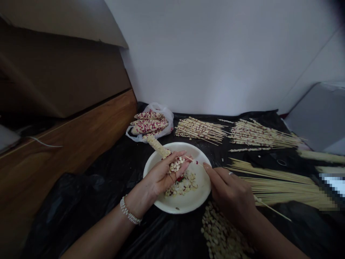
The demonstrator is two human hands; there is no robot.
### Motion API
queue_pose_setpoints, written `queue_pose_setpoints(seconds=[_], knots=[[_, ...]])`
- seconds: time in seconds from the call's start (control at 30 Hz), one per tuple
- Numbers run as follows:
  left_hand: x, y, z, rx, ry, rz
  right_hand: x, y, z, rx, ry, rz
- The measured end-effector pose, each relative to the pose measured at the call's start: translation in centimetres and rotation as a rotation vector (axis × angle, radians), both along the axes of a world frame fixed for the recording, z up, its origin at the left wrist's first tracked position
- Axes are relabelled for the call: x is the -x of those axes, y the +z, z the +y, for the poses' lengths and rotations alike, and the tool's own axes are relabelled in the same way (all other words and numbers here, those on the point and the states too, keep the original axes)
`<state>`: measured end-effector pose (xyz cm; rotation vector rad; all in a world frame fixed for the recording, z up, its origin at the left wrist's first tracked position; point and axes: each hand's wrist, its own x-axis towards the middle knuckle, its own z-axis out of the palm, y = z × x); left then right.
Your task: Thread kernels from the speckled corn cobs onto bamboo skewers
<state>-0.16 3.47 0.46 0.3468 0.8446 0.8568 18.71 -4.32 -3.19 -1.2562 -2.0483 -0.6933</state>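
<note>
Apparently left hand [159,179], fingers loosely spread, cups kernels [176,164] above the bowl [199,196] so strays land within its rim; right hand [231,187], at its right edge, pinches a skewer [189,158].

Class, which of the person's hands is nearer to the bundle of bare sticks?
Right. The right hand is just left of the bare sticks in view; the left hand is farther off, over the bowl.
</note>
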Motion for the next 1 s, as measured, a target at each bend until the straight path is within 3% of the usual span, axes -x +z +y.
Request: queue_pose_setpoints(seconds=[0.17, 0.43, 0.8, 1.0], knots=[[0.11, 0.23, 0.11, 0.079, -0.019, -0.048, -0.08, -0.21, 0.00, 0.018, -0.005, 0.001], [-0.11, 0.01, -0.49, -0.070, -0.045, 0.045, -0.05, -0.24, 0.09, 0.034, -0.003, -0.001], [-0.01, 0.56, -0.09, 0.032, -0.077, -0.014, 0.03, -0.25, 0.10, 0.028, -0.018, -0.006], [-0.20, 0.20, -0.56, -0.047, -0.052, 0.053, 0.03, -0.36, 0.12, 0.035, -0.006, -0.004]])
